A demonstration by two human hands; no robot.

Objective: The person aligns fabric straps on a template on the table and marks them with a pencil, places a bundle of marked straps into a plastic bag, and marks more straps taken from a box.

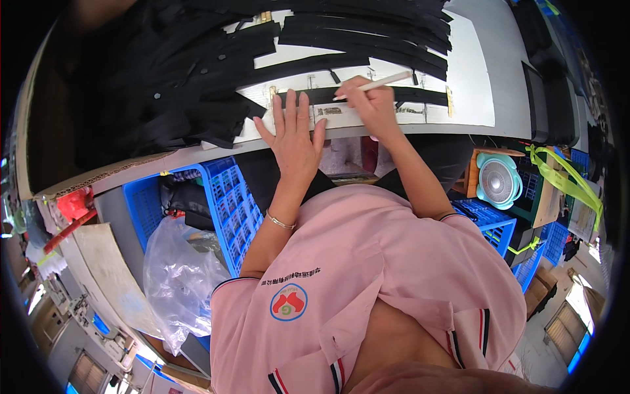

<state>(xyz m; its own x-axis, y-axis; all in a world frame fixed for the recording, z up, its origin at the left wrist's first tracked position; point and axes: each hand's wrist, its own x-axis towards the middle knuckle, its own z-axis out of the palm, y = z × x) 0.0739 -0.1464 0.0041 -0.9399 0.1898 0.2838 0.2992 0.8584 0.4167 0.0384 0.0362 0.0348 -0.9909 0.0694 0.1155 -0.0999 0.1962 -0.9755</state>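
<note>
- From my remote post, through the head view, I watched 2 bare hands at work over a white sheet point(474, 72) on a grey table point(510, 56).
- The left hand point(293, 141) lay palm down near the table's front edge, its fingers spread, with the thumb and little finger splayed widest.
- I saw the tips of its 3 middle fingers at the left end of a narrow black strip point(420, 96).
- That strip lay across the sheet, nearly parallel to the table's front edge, between 2 brownish tape pieces, the right piece point(450, 100) just at its far end.
- The right hand point(373, 108) had its fingers pinching a white pen point(387, 83), which slanted up to the right.
- The pen's lower end was over the strip, to the right of the left hand; I could not tell whether it touched the fabric.
- Dark smudges point(330, 111) marked the sheet just below the strip.
- Beyond the hands I made out more black strips point(367, 29) in overlapping rows, and a black fabric heap point(151, 85) to the left.
- Below the table's edge stood a blue crate point(226, 203) with a clear plastic bag point(180, 276) beside it; on the right I saw a teal fan point(500, 182).
</note>
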